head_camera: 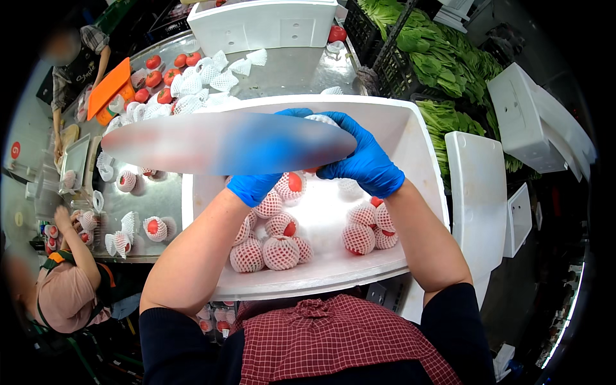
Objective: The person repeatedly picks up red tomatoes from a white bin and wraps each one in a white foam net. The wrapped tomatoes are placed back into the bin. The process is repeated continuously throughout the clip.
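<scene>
My right hand [368, 161], in a blue glove, curves its fingers around something above a white foam box [315, 291]. White foam netting [321, 118] shows at its fingertips. A blurred oval covers most of my left hand [255, 187], also blue-gloved, so its fingers and any hold are hidden. Under my hands, tomatoes in foam nets [280, 252] are heaped along the box's left side. A smaller group of netted tomatoes [359, 238] lies on the right, by my right forearm. Bare white floor shows between the two groups.
Loose tomatoes [153, 79] and foam nets [191, 83] cover part of the metal table [288, 67]. Another foam box [262, 29] stands behind. Leafy greens [428, 57] in black crates are at right. Two people [72, 293] [79, 72] work at left.
</scene>
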